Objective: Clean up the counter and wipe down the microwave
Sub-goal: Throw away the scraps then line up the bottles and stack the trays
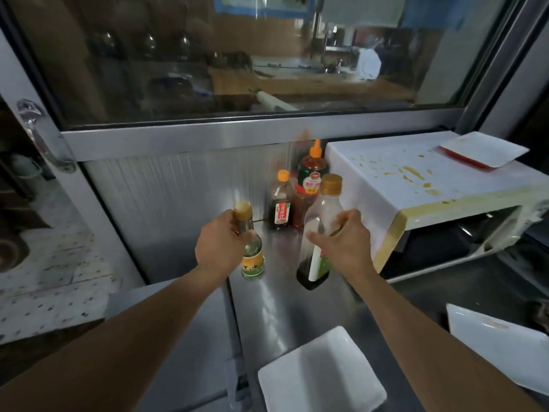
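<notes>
My left hand (221, 243) grips a small clear bottle (252, 258) with a gold cap and a yellow-green label, held near the left edge of the steel counter (267, 310). My right hand (344, 242) holds a taller clear bottle (319, 227) with a gold cap and dark liquid at its bottom. At the back stand a dark sauce bottle (280, 205) and a red chili sauce bottle (310, 179), both orange-capped. To the right sits the white microwave (386, 179), its top spattered with yellow stains.
A white square plate (322, 374) lies at the counter's front, another white plate (499, 349) at the right edge. A red-and-white tray (482, 150) rests on the microwave's top. A glass window with a metal frame (237, 135) backs the counter.
</notes>
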The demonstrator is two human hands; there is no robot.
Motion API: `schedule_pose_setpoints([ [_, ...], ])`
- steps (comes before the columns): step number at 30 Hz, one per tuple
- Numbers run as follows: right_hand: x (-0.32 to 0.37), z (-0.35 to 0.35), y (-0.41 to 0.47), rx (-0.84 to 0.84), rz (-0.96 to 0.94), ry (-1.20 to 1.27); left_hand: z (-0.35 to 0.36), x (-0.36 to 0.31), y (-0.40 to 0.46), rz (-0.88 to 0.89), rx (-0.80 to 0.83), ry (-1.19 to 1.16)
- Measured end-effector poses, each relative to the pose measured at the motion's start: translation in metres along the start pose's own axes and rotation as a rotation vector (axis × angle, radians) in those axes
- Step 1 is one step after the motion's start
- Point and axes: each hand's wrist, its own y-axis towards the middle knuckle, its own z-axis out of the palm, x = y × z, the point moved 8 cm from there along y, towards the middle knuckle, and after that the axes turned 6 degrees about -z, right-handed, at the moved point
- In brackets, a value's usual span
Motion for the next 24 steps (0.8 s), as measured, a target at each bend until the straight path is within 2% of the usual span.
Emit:
schedule_pose_setpoints([
  [7,0.024,0.087,0.041,-0.020,0.045,0.030,-0.020,0.039,0.075,0.014,0.071,-0.022],
  [14,0.015,0.170,0.085,-0.052,0.123,0.053,-0.010,0.071,0.141,0.034,0.116,-0.031],
  [24,-0.003,0.229,0.117,-0.185,0.117,0.009,0.014,0.096,0.186,0.065,0.153,-0.045],
])
